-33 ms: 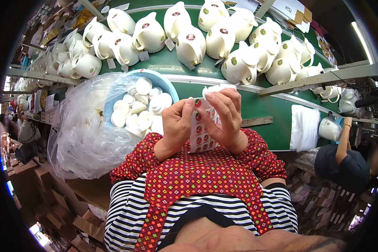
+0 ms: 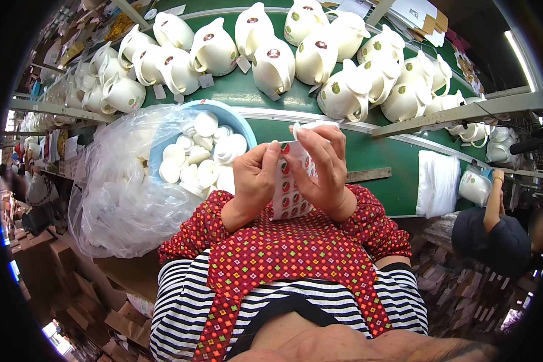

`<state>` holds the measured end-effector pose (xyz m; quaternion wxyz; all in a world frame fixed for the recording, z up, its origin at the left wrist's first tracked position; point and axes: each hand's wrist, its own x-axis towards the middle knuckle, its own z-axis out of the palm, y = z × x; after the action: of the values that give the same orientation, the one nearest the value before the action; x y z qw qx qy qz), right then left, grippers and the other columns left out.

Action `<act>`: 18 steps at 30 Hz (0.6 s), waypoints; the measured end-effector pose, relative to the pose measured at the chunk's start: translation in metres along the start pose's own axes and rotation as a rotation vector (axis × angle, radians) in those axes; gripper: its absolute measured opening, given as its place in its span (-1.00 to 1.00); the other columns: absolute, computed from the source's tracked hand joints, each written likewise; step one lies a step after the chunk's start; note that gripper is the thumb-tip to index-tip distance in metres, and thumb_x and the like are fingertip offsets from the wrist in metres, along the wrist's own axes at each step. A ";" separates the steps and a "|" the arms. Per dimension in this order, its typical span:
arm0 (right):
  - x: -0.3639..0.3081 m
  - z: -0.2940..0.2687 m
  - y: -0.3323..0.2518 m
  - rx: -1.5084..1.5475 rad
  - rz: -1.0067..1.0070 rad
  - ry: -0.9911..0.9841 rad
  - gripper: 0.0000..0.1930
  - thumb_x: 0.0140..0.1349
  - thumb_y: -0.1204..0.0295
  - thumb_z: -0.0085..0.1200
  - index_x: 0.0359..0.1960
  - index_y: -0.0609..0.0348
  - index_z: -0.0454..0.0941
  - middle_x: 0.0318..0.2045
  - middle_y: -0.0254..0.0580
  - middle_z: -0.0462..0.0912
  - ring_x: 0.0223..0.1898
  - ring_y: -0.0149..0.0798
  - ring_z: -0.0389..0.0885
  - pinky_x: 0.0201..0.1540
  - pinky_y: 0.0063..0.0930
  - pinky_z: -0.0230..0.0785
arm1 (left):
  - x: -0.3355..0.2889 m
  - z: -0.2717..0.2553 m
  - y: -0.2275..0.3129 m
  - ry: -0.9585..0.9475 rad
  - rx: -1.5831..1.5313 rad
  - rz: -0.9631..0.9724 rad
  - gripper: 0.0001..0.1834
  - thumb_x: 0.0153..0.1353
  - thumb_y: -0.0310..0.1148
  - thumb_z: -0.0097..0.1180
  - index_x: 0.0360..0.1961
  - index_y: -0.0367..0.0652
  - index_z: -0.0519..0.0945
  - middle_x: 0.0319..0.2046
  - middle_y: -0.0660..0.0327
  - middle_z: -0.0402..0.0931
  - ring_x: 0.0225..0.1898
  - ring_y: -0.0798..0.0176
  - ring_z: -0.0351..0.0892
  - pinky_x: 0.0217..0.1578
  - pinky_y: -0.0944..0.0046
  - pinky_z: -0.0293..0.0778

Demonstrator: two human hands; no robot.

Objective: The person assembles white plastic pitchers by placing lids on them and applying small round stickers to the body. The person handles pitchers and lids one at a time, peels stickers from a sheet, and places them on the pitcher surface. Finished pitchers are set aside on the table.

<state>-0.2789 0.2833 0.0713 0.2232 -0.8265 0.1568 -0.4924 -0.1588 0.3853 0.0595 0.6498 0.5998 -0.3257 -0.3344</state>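
Observation:
My left hand [image 2: 254, 173] pinches the upper left edge of a sticker sheet [image 2: 286, 202], with the thumb and fingers pressed together. Rows of small round red and green stickers cover the pale sheet, which hangs down in front of my apron. My right hand [image 2: 324, 170] is curled at the sheet's right side, its thumb against the stickers. A white piece [image 2: 297, 128] with a rounded edge shows at the fingertips of that hand; most of it is hidden behind the fingers. Left of my hands, a light blue basin [image 2: 242, 124] holds several white round lids [image 2: 230, 146].
Many cream jugs [image 2: 274, 63] stand across the green table [image 2: 368, 145] beyond a metal rail. A clear plastic bag [image 2: 123, 199] drapes over the basin's left side. On the right are a flat bar [image 2: 370, 174], stacked white bags [image 2: 437, 181] and a co-worker [image 2: 492, 235] handling a jug.
The fingers of my right hand have shifted slightly at the white piece. At the right, the co-worker's jug has tilted a little. My left hand keeps its pinch on the sheet.

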 end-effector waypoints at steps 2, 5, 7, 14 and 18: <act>0.003 -0.001 -0.001 -0.010 0.031 -0.029 -0.48 0.11 0.56 0.38 0.18 0.13 0.67 -0.24 -0.39 0.81 -0.08 -0.27 0.64 0.31 -0.11 0.16 | 0.001 0.003 0.003 0.013 0.051 0.050 -0.66 0.56 -0.32 0.07 -0.28 -0.36 0.70 -0.55 0.38 0.58 -0.48 0.61 0.38 -0.51 0.44 0.32; -0.005 -0.003 0.008 -0.105 -0.116 -0.041 -0.41 0.05 0.61 0.45 0.19 0.20 0.59 -0.15 -0.34 0.82 -0.10 -0.26 0.65 0.27 -0.08 0.26 | 0.004 -0.002 -0.003 -0.023 0.051 0.000 -0.66 0.56 -0.34 0.05 -0.31 -0.36 0.69 -0.58 0.39 0.54 -0.49 0.61 0.35 -0.52 0.43 0.30; -0.006 -0.004 0.007 -0.097 -0.117 -0.035 -0.41 0.04 0.61 0.45 0.18 0.18 0.58 -0.22 -0.40 0.83 -0.12 -0.25 0.64 0.26 -0.07 0.27 | 0.005 0.002 -0.002 -0.009 0.018 -0.008 -0.64 0.57 -0.33 0.02 -0.33 -0.35 0.68 -0.58 0.41 0.52 -0.49 0.61 0.34 -0.53 0.43 0.29; -0.009 -0.008 0.005 0.076 0.025 -0.017 -0.40 0.04 0.67 0.44 0.16 0.22 0.51 -0.31 -0.34 0.82 -0.08 -0.20 0.57 0.20 -0.12 0.34 | 0.033 0.008 -0.040 0.037 -0.274 -0.226 -0.60 0.60 -0.28 0.00 -0.34 -0.33 0.66 -0.53 0.40 0.53 -0.46 0.59 0.37 -0.48 0.46 0.31; -0.016 -0.012 0.013 0.177 0.248 0.034 -0.44 0.08 0.65 0.40 0.18 0.22 0.54 -0.31 -0.31 0.82 -0.02 -0.20 0.50 0.13 -0.30 0.33 | 0.064 0.003 -0.150 -0.038 0.188 -0.127 -0.58 0.55 -0.22 0.05 -0.35 -0.37 0.64 -0.55 0.14 0.59 -0.52 0.27 0.50 -0.42 0.22 0.45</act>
<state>-0.2976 0.2778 0.0574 0.3518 -0.7694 0.2173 -0.4869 -0.1317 0.3218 -0.0883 0.5618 0.6712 -0.3292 -0.3543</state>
